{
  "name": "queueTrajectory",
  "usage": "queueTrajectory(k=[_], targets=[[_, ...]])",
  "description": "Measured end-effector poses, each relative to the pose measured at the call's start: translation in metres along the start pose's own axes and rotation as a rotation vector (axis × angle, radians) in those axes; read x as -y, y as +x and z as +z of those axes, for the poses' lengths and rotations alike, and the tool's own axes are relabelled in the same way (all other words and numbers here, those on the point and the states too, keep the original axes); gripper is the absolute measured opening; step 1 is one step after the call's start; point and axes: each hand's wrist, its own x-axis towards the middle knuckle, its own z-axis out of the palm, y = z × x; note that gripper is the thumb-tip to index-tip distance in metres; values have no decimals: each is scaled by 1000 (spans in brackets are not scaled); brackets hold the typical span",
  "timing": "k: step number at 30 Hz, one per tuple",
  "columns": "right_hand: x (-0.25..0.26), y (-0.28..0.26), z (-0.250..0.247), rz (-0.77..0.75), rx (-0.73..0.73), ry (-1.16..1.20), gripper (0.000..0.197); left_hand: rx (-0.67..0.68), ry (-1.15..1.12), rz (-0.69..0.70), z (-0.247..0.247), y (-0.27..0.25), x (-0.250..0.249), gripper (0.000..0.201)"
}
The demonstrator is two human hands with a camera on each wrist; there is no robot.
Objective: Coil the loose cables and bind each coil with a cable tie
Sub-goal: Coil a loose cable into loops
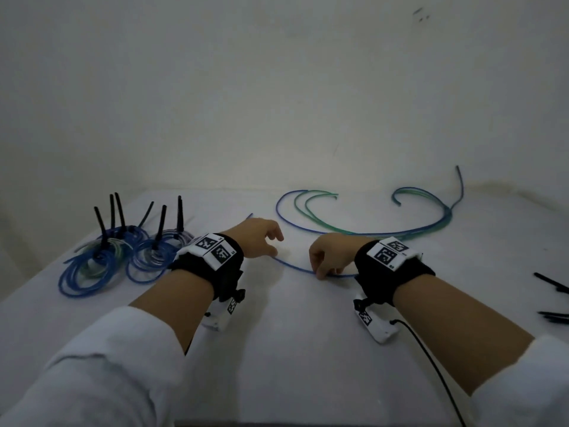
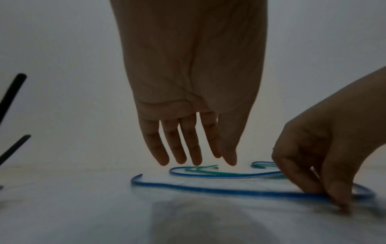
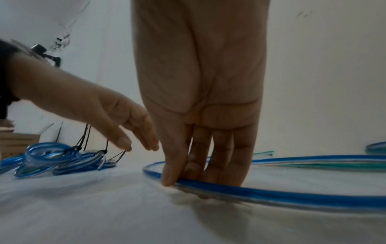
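Head view: the right hand pinches a loose blue cable against the tabletop near its middle, fingers curled narrowly round it. The left hand hovers just above that cable's other stretch, fingers relaxed and holding nothing. Tied coils lie at the left edge, more loose cables toward the far edge, and spare cable ties at the right edge.

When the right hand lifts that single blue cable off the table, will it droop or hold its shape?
The blue cable lies in a broad springy arc, so it probably keeps some curve. Its free ends would likely sag. The right hand pinches it; its glossy jacket may slip.
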Motion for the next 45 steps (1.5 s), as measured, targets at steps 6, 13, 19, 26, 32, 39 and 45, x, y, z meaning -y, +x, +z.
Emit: queueTrajectory(k=[6,13,19,26,32,39,45], targets=[[-28,-11,-16,-72,-235,404,19,-75,69,-68,10,18,10,35],[-28,-15,-21,-295,-606,235,25,-308,-3,18,3,26,-7,17],[-17,-7,-21,-447,-1009,270,19,-476,-144,141,-10,21,-17,17],[-33,-15,-36,-252,-1254,546,17,-345,-504,-4,-7,12,0,23],[-39,-13,-32,-13,-1236,377,13,-426,-859,35,-15,7,-22,24],[-39,-7,-19,60,-932,89,20,-341,-1297,141,-25,8,-46,32],[-20,-10,-8,-153,-737,-9,20,-414,-1089,196,-16,10,-57,21]])
